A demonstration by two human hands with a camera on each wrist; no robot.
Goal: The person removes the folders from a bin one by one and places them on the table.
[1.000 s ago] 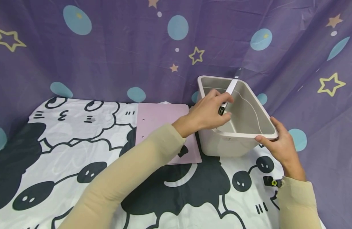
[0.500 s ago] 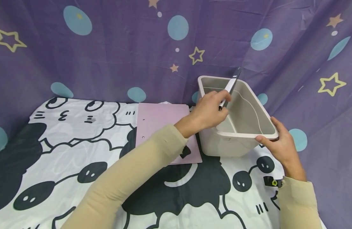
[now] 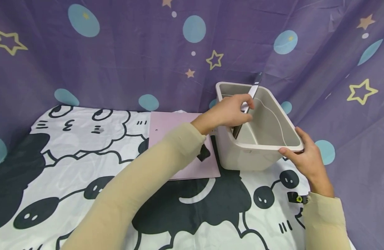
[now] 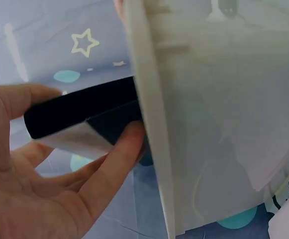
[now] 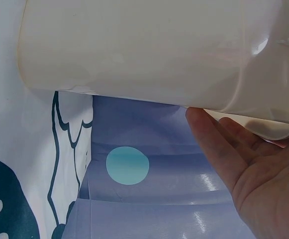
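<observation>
1. Bin, pale grey, one [image 3: 251, 159]. At 3 o'clock from the centre of the head view, upright on the cloth, mouth upward. One thin pale line curves along its inner wall on the 2 o'clock side.

2. Slim item, black and white, one [image 3: 254, 90]. Slanted across the bin's mouth on the 11 o'clock side; lower end inside the bin, upper end above the far rim and pointing to 1 o'clock. Kind cannot be told.

3. Hands, two. Left hand [image 3: 230, 110], at 10 o'clock of the bin: grip narrow, thumb and fingers holding the slim item. Right hand [image 3: 307, 163], at 4 o'clock of the bin: grip holding the rim at its near corner.

4. Sleeves, two, both cream: left sleeve [image 3: 142, 177], crossing above the folder; right sleeve [image 3: 326, 222], at 4 o'clock of the view.

5. Folder, pink, flat, one [image 3: 176, 121]. At 9 o'clock of the bin, just beside it, partly hidden by the left arm.

6. Cloth, white with black cartoon print, one [image 3: 73, 166]. Beneath the folder and bin.

7. Curtain, purple with stars and blue ovals, one [image 3: 132, 62]. At 12 o'clock, behind everything.
</observation>
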